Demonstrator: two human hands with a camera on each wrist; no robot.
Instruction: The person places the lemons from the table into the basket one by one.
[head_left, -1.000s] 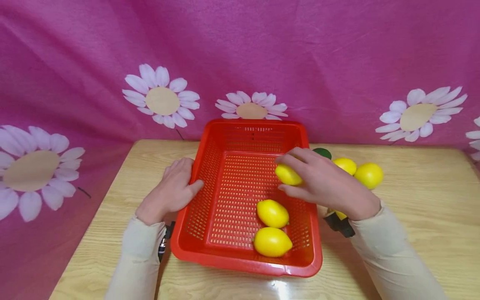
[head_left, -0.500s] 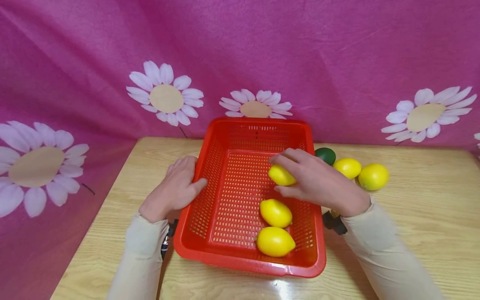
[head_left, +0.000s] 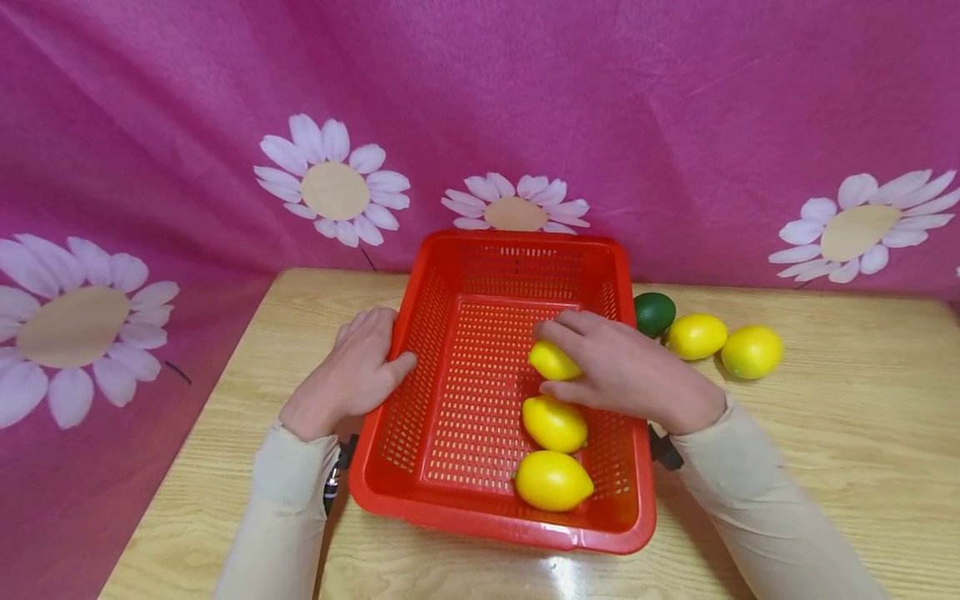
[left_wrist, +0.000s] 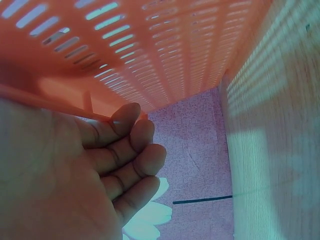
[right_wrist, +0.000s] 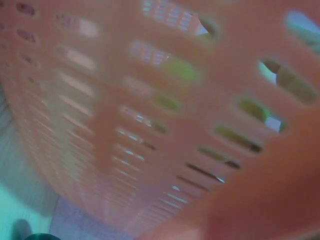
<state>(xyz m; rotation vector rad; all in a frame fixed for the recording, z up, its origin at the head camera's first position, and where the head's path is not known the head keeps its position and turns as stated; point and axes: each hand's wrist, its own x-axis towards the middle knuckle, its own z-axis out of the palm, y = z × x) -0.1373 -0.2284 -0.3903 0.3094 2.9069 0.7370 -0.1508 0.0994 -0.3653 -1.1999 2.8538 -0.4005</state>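
Note:
A red plastic basket (head_left: 480, 521) with slotted sides stands on the wooden table. My left hand (head_left: 348, 371) grips its left rim, thumb over the inside and the other fingers along the outer wall, where the left wrist view shows the fingers (left_wrist: 135, 155) bent by the rim. Reaching over the right rim, my right hand (head_left: 626, 367) holds a lemon (head_left: 552, 360) low inside the basket. Two more lemons, the upper (head_left: 555, 423) and the lower (head_left: 553, 481), lie in line along the basket's right side. The right wrist view shows mostly the slotted wall (right_wrist: 100, 125).
Outside the basket on the right, a dark green fruit (head_left: 655, 314) lies beside two lemons, the nearer (head_left: 696, 337) and the farther (head_left: 752, 352). A pink cloth (head_left: 480, 100) with white daisies hangs behind the table (head_left: 847, 400).
My right hand has moved left and a little toward me with the lemon, closer to the other two in the basket. The left hand keeps its hold on the rim.

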